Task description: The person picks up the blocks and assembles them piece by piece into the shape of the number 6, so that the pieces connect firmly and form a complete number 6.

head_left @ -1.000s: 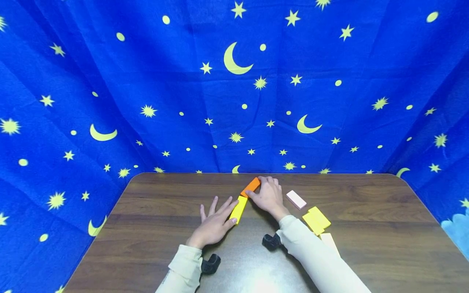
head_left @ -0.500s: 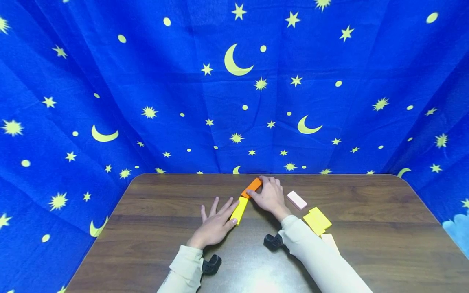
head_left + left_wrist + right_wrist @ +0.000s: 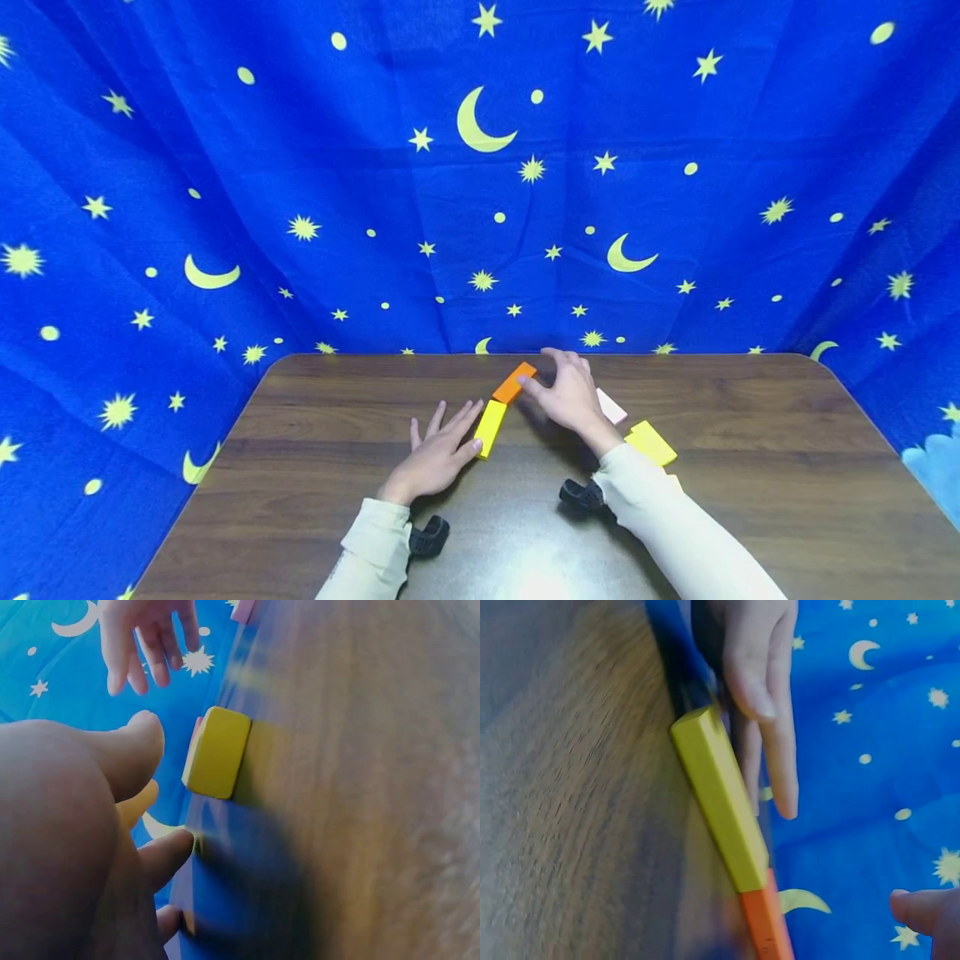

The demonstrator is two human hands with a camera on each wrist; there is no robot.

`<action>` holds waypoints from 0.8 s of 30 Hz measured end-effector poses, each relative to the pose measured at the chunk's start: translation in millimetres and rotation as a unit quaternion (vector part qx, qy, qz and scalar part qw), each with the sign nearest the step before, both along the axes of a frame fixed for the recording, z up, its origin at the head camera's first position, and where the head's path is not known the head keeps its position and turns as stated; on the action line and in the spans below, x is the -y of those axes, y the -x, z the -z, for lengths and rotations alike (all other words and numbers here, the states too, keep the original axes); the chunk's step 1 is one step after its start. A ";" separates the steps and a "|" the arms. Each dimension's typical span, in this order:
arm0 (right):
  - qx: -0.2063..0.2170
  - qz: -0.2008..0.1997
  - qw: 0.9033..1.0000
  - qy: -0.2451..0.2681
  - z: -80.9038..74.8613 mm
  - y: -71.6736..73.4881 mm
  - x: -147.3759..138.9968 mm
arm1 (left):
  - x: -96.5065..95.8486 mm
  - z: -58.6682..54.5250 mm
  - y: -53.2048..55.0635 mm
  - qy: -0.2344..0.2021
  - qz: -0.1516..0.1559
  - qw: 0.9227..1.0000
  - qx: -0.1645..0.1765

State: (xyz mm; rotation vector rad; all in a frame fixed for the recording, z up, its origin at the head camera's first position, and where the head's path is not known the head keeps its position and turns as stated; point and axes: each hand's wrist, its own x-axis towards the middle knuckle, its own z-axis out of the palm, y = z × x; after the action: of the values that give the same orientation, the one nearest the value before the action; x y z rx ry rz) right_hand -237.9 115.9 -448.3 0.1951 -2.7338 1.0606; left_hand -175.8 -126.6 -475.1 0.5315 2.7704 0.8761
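Observation:
A yellow block [image 3: 491, 430] lies on the table, its far end meeting an orange block [image 3: 513, 383] at a slight angle. My left hand [image 3: 429, 464] is just left of the yellow block, fingers spread and straight. In the left wrist view, its thumb [image 3: 139, 750] stands apart from the yellow block [image 3: 217, 754]. To the right of the orange block hovers my right hand [image 3: 567, 396], with thumb and fingers parted and nothing between them. The right wrist view shows the yellow block [image 3: 720, 799] and orange block [image 3: 766, 919] end to end.
Right of the right hand lies a pale pink block [image 3: 611, 407], partly hidden. Yellow blocks [image 3: 654, 443] overlap nearer the right sleeve, which mostly covers another pale block [image 3: 674, 482]. A blue curtain [image 3: 420, 208] with stars hangs behind the wooden table [image 3: 300, 467].
My right hand has let go of the orange block and moved right, with its fingers spreading. The left hand has drawn back slightly from the yellow block.

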 end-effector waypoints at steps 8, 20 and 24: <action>-0.014 -0.018 0.999 0.034 -15.6 -13.2 -18.2 | 4.0 -4.7 5.8 -0.021 -0.001 1.000 -0.005; -0.022 -0.020 0.998 0.048 -24.3 -37.6 -53.0 | 3.4 -5.6 27.2 -0.049 0.032 0.998 -0.020; -0.017 -0.019 0.999 0.038 -22.7 -45.8 -68.5 | 1.0 -5.3 34.9 -0.054 0.044 0.998 -0.009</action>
State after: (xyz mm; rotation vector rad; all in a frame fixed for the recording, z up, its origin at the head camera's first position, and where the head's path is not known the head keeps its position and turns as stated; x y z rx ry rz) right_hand -192.1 184.4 -425.5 0.2502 -2.6654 1.1575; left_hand -210.7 -127.6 -469.8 0.6766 2.7042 1.0095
